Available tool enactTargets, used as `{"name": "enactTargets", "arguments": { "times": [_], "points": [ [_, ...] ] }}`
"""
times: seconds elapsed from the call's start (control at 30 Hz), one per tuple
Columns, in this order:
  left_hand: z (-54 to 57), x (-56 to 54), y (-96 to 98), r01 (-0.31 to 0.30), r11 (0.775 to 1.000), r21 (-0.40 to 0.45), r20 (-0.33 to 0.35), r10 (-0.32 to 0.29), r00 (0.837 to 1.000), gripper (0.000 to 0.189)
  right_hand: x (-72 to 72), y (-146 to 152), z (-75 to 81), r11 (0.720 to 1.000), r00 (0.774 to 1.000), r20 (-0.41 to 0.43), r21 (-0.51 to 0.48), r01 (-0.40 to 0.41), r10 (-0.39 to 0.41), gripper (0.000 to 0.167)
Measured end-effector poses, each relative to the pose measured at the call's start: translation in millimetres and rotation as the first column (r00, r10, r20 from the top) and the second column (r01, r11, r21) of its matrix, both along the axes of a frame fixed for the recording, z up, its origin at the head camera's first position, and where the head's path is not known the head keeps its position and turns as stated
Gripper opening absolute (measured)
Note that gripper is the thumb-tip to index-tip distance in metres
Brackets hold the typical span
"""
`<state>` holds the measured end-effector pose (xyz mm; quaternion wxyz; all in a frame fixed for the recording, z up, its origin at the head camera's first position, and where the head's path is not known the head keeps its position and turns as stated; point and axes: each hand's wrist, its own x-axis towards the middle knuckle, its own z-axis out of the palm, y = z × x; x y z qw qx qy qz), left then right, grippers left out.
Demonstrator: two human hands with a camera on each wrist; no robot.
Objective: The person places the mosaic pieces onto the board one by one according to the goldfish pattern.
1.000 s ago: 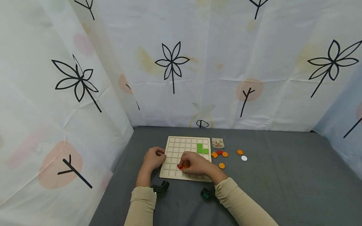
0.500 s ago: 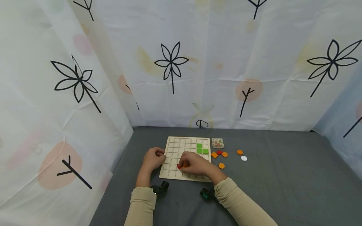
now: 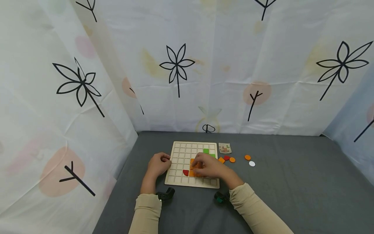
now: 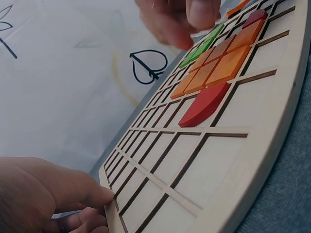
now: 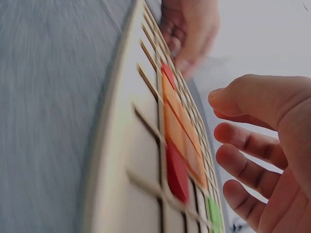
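A light wooden grid board (image 3: 178, 159) lies on the table. My left hand (image 3: 158, 164) is at its left edge, the thumb on the rim (image 4: 111, 208) and the other fingers curled beside it. A red piece with one rounded corner (image 4: 206, 104) sits in a cell, next to a block of orange square tiles (image 4: 231, 65). At the far end of that block is another red piece (image 5: 177, 174). Green tiles (image 3: 206, 151) lie farther back. My right hand (image 3: 210, 165) hovers over the orange tiles, fingers loosely bent and apart, nothing between them.
Right of the board lie a small pattern card (image 3: 225, 148), an orange square (image 3: 221, 160), a red piece (image 3: 226, 158), orange discs (image 3: 247, 157) and a white disc (image 3: 252, 164). A printed curtain (image 3: 219, 81) hangs behind the grey table (image 3: 292, 182).
My right hand has lifted from the red piece and moved right, uncovering the red piece and orange tiles. The forearm now hides the nearest orange disc. My left hand stays put.
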<state>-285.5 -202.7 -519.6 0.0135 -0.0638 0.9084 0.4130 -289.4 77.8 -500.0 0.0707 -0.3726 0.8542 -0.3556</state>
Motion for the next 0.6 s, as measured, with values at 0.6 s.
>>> {"name": "enactTargets", "arguments": {
  "times": [0.6],
  "points": [
    [0.4,0.4,0.2,-0.003,1.000,-0.002,0.002,0.003,1.000,0.019,11.0,145,-0.2,0.949,0.941,-0.122,-0.042,0.312,-0.315,0.012]
  ]
}}
